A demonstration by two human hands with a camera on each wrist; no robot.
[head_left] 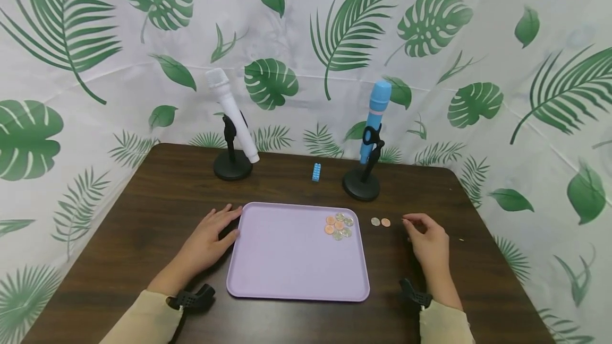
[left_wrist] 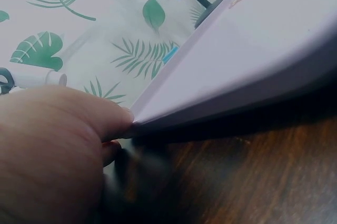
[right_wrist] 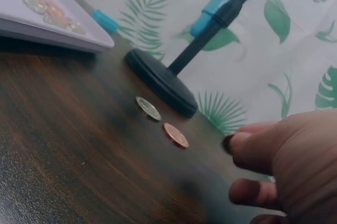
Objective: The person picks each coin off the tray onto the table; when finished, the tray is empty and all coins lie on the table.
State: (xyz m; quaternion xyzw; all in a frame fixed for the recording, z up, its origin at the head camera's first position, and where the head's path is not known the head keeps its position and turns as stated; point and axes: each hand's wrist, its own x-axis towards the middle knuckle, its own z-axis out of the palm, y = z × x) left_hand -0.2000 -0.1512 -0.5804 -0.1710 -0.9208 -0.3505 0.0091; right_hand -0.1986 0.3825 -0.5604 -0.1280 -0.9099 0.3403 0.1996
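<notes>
The lilac tray (head_left: 296,259) lies on the table with several copper and silver coins (head_left: 339,226) grouped near its far right corner. My left hand (head_left: 210,238) rests at the tray's left side, fingers extended, with fingertips and thumb at the rim. To the right of the tray, a silver coin (right_wrist: 148,108) and a copper coin (right_wrist: 175,135) lie side by side on the table. Just right of them is my right hand (head_left: 427,240), thumb and fingertips pinched together. Between those tips, the right wrist view shows the dark edge of a small coin (right_wrist: 228,144), mostly hidden.
Behind the tray stand a white microphone (head_left: 234,115) and a blue microphone (head_left: 375,115) on black stands. A small blue block (head_left: 316,172) lies between them. The dark wooden table (head_left: 296,320) ends at a leaf-patterned cloth (head_left: 296,25).
</notes>
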